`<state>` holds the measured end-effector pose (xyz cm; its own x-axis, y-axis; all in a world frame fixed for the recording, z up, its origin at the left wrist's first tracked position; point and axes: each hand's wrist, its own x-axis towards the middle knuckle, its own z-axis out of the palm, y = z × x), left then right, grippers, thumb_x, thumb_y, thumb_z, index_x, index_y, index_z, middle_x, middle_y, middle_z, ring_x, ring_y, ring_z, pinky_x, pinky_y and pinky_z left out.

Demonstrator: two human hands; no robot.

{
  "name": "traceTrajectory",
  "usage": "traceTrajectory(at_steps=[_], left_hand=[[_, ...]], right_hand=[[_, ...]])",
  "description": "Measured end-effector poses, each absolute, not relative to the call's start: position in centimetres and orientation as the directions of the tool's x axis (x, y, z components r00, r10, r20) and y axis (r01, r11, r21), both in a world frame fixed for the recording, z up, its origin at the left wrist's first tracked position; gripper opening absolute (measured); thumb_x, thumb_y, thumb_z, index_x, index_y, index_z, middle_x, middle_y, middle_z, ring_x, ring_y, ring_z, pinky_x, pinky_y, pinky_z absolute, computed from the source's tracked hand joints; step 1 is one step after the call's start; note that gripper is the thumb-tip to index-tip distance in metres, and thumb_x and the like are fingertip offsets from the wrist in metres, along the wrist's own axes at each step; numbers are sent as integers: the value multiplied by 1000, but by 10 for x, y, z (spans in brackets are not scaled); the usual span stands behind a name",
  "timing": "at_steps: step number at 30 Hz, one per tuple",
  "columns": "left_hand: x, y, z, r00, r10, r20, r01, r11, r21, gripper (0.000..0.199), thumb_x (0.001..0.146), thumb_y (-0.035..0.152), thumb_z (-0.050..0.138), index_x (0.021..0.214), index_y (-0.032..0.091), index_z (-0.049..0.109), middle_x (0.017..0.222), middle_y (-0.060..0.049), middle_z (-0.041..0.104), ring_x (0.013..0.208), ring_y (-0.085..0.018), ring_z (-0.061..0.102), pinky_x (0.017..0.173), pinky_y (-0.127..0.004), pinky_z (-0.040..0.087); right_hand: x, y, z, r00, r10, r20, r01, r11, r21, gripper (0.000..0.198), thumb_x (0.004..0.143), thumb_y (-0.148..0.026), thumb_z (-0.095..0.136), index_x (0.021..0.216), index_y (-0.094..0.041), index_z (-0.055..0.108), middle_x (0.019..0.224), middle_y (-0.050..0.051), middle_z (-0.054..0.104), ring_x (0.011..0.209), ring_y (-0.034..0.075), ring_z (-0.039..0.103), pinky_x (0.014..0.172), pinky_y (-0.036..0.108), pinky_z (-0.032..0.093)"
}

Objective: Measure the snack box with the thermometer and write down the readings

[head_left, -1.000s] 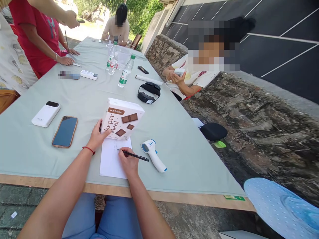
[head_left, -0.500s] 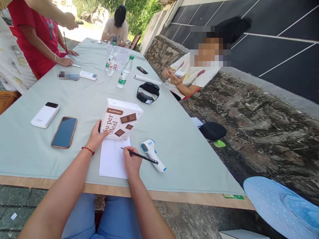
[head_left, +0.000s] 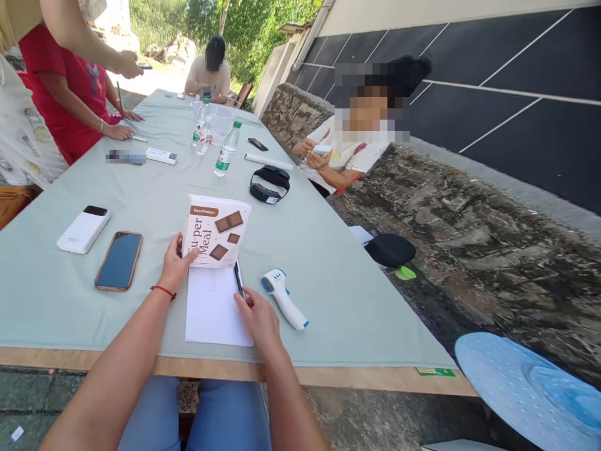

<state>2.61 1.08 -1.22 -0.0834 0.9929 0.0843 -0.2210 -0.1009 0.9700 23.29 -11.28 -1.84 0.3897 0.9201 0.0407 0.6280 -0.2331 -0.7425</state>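
Farthest left, well beyond the left hand, a person in a red short-sleeved shirt (head_left: 51, 69) has both hands on the pale grey-green tablecloth (head_left: 37, 300); nearer, to the left of the left hand, lies a white rectangular power bank (head_left: 77, 232) with a dark display; between it and that hand is a dark-screened phone in an orange-brown case (head_left: 119, 261); the left hand (head_left: 177, 263), a red cord bracelet (head_left: 163, 291) at its wrist, is curved firmly round the left edge of a white cardboard box with brown print (head_left: 211, 233), thumb on the front face; the box stands upright just ahead of the hands, its lower edge over the far end of a white sheet of paper (head_left: 211, 319), which lies between the forearms; beyond the box is a clear plastic bottle with a green cap (head_left: 227, 150); the right hand (head_left: 260, 316) is partly curled, the near end of a slim black pen (head_left: 238, 277) between its thumb and fingers, at the paper's right edge; farther ahead of it sits a black looped headset (head_left: 270, 186); just to its right lies a white-and-blue pistol-shaped thermometer (head_left: 286, 300); well off to the right is a light-blue dotted hat (head_left: 526, 382).
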Motion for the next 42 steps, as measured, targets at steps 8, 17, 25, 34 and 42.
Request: traceTrajectory(at_steps=[8, 17, 25, 34, 42], left_hand=[[23, 8, -8, -94, 994, 57, -230, -77, 970, 80, 72, 46, 85, 141, 19, 55, 135, -15, 63, 130, -33, 55, 113, -49, 42], [18, 7, -1, -114, 993, -32, -260, 1, 966, 71, 73, 52, 83, 132, 19, 61, 137, -15, 63, 126, -33, 59, 103, -46, 51], [10, 7, 5, -94, 994, -55, -300, 24, 954, 91, 63, 49, 90, 140, 19, 52, 143, -17, 59, 131, -34, 56, 101, -45, 53], [6, 10, 9, -80, 996, -25, -241, 5, 971, 77, 69, 54, 84, 134, 21, 58, 138, -15, 64, 122, -33, 63, 93, -43, 57], [7, 8, 16, -36, 999, -7, -251, -3, 968, 71, 70, 54, 83, 130, 22, 62, 132, -12, 67, 116, -30, 65, 96, -43, 55]], right_hand=[[270, -110, -16, 611, 759, 224, 766, -496, -410, 60, 84, -46, 58, 132, -10, 59, 139, 28, 53, 129, 42, 49, 100, 54, 40], [286, -92, -4, 658, 752, 32, 574, -474, -667, 48, 81, -45, 58, 118, -16, 67, 109, 18, 70, 104, 35, 63, 82, 42, 49], [180, -43, 69, 474, 859, 191, -47, 241, -969, 30, 75, -50, 64, 84, -21, 64, 75, 1, 67, 72, 19, 59, 68, 31, 49], [148, -45, 41, 205, 951, 233, -325, 291, -900, 31, 78, -48, 68, 89, -21, 57, 69, -3, 58, 57, 13, 50, 57, 28, 43], [154, -51, 58, 127, 976, 177, -271, 206, -940, 32, 77, -50, 66, 70, -22, 53, 52, -5, 49, 51, 13, 44, 52, 27, 37]])
